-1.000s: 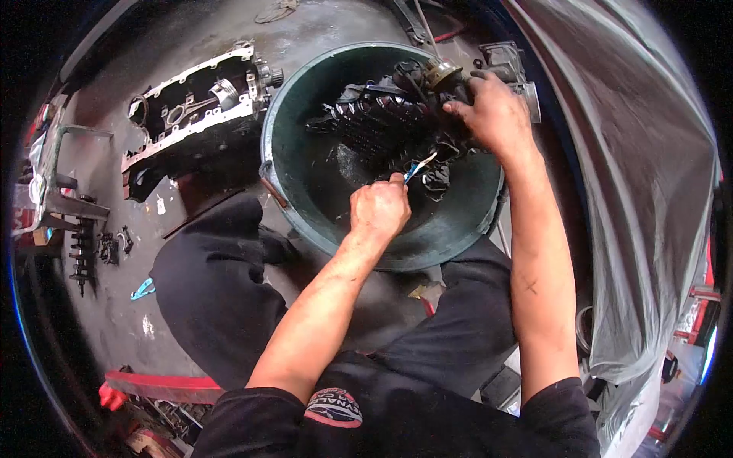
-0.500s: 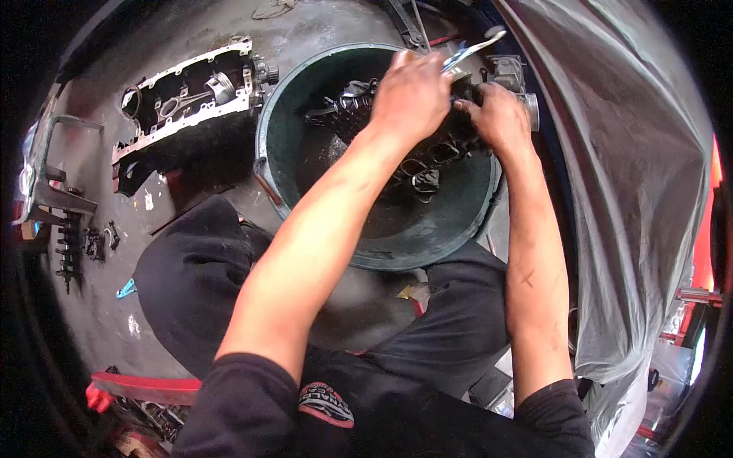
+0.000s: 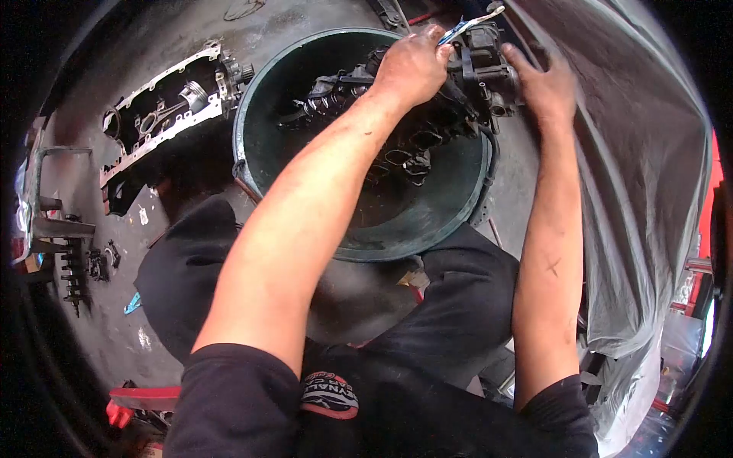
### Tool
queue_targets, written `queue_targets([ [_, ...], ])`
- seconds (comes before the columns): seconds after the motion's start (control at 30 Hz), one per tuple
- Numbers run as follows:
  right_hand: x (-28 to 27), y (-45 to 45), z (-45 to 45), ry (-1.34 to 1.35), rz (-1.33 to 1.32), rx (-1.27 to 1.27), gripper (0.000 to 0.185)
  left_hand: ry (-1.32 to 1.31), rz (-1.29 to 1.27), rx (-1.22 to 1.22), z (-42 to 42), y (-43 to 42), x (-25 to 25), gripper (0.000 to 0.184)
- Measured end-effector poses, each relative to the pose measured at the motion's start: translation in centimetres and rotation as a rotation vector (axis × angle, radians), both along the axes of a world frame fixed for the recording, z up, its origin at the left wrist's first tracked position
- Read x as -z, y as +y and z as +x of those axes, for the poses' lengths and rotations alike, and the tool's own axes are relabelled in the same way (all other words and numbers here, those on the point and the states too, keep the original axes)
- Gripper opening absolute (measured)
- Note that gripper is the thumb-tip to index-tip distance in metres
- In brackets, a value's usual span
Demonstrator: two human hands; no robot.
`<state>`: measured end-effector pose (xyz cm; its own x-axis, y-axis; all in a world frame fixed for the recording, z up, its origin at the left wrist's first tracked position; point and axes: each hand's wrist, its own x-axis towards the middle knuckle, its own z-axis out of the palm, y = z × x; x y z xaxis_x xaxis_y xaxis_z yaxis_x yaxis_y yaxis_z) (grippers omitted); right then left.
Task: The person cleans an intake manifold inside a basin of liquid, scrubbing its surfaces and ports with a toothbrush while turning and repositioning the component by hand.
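My left hand (image 3: 414, 67) is closed round a white and blue brush (image 3: 469, 24), whose head points up and to the right. Just below the brush, a grey metal part (image 3: 489, 75) lies at the right rim of a green tub (image 3: 256, 103). My right hand (image 3: 546, 82) is beside that part's right side, thumb and fingers apart, slightly blurred and holding nothing. Inside the tub, dark ribbed parts (image 3: 328, 103) and a black part with oval openings (image 3: 424, 140) are partly hidden by my left hand and forearm.
An engine block (image 3: 164, 122) with a piston lies on the floor to the left. A crankshaft (image 3: 72, 267) is farther left near a metal stand (image 3: 57, 227). Grey sheeting (image 3: 634, 183) hangs at the right. A red bar (image 3: 145, 397) is at the lower left.
My left hand has moved up from over the tub, carrying the brush. My right hand has let go of the metal part and shifted right. The part now shows turned differently.
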<state>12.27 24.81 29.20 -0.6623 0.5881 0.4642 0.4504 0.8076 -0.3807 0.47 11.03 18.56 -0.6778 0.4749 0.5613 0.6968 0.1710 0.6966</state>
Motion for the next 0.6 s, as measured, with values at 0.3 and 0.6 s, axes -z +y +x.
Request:
queue_targets([
  [0.3, 6.4, 0.6, -2.9, 0.169, -0.381, 0.090, 0.071, -0.155, -0.136, 0.035, -4.9, -1.4, -1.1, 0.034],
  [0.6, 7.2, 1.5, -5.8, 0.339, -0.442, 0.049, 0.053, -0.464, -0.034, -0.237, -4.3, -1.7, -2.0, 0.034],
])
